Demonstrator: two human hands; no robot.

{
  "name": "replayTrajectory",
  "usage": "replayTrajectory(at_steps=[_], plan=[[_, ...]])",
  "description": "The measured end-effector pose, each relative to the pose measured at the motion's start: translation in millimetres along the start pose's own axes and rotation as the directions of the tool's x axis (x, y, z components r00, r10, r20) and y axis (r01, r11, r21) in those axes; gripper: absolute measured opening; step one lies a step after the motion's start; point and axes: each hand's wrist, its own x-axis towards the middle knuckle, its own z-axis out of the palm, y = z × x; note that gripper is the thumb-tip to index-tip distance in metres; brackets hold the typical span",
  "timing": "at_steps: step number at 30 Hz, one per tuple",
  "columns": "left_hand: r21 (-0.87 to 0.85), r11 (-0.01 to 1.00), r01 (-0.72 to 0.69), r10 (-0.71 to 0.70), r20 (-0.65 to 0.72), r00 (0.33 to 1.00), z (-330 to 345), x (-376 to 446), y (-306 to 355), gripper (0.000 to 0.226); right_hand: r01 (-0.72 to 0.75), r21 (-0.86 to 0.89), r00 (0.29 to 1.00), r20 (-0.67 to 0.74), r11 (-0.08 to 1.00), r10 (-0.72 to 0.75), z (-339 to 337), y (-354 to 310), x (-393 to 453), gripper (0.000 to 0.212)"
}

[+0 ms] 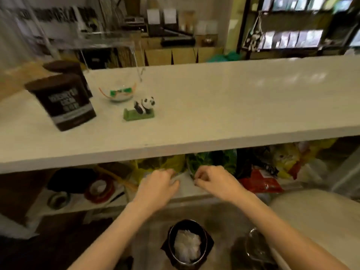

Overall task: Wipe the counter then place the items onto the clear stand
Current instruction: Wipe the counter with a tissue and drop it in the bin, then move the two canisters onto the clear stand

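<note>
A white counter (224,106) runs across the view. On its left stand two dark brown cocoa tubs (62,100), a clear glass bowl (118,92) with green and orange bits inside, and a panda figure on a green base (140,111). The clear stand (97,38) rises at the counter's back left. Both hands are below the counter, at the lower shelf. My left hand (157,187) is curled, palm down. My right hand (212,182) has its fingers pinched together near something white on the shelf; whether either hand grips it is unclear.
The lower shelf (187,195) holds tape rolls (99,189), plastic bags and a red packet (261,180). Beneath my arms sit a dark bin with white paper (186,246) and a glass vessel (257,246). Dark shelving with cards (292,36) stands behind the counter at the right.
</note>
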Motion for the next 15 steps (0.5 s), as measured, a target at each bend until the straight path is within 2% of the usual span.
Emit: replayTrajectory(at_steps=[3,7,10,15], plan=[[-0.098,0.993,-0.068,0.055,-0.125,0.991,-67.1,-14.9,10.9,0.033,0.114,-0.051,0.992,-0.046,0.992,-0.116,-51.2,-50.1,-8.7,0.021],[-0.114,0.992,-0.046,0.010,-0.299,0.954,-133.7,-24.9,3.5,0.035,0.208,-0.077,0.965,-0.145,0.975,-0.217,-92.6,-105.9,-1.4,0.021],[-0.100,0.994,-0.043,-0.004,-0.431,0.903,-165.7,-26.0,-20.0,0.038,0.262,-0.071,0.940,-0.209,0.963,-0.271,-104.1,-140.3,21.3,0.019],[-0.077,0.997,-0.004,-0.041,-0.570,0.820,-203.7,-23.8,-72.4,0.050,0.341,-0.002,0.916,-0.224,0.940,-0.333,-103.0,-190.9,75.8,0.023]])
